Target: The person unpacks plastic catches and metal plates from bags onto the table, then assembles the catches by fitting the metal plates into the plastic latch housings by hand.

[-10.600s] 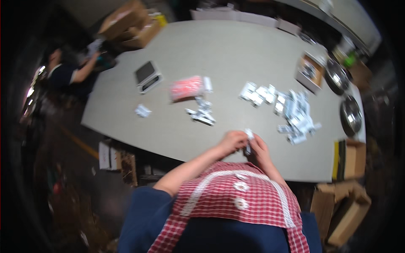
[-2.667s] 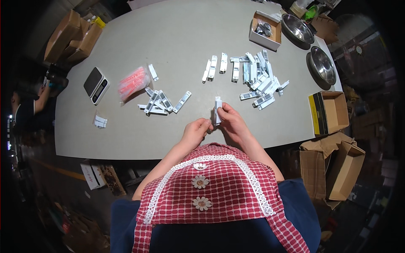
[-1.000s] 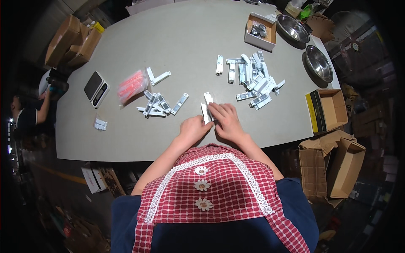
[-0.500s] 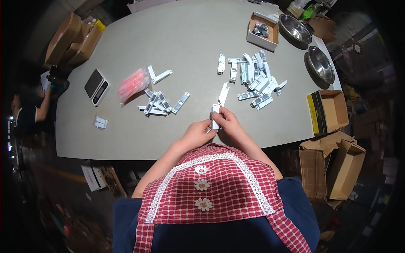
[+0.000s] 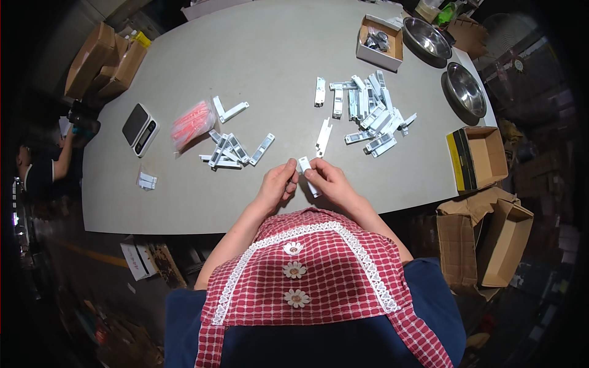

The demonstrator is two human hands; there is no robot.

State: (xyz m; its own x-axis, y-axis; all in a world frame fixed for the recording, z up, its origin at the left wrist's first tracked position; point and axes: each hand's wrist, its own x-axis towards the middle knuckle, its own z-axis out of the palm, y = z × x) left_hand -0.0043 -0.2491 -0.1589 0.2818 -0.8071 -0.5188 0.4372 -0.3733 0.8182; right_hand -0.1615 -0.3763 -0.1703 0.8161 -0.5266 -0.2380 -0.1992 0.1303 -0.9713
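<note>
My left hand [image 5: 279, 183] and my right hand [image 5: 327, 179] meet near the table's front edge and together hold a small white plastic bracket [image 5: 307, 173]. A single white bracket [image 5: 323, 137] lies on the grey table [image 5: 270, 67] just beyond my hands. To the left sits a loose heap of white brackets [image 5: 230, 149] next to a pink bag of small parts [image 5: 191, 123]. A bigger pile of white brackets [image 5: 369, 113] lies to the right.
A small scale [image 5: 140, 128] and a white scrap [image 5: 146, 181] lie at the left. A cardboard box of dark parts [image 5: 380, 42] and two steel bowls [image 5: 464, 89] stand at the back right. Open cartons [image 5: 480, 158] stand off the right edge. A person [image 5: 38, 175] crouches far left.
Half a second ago my hands held a long bracket upright. That one now lies on the table beyond my hands, and my hands hold another short white bracket.
</note>
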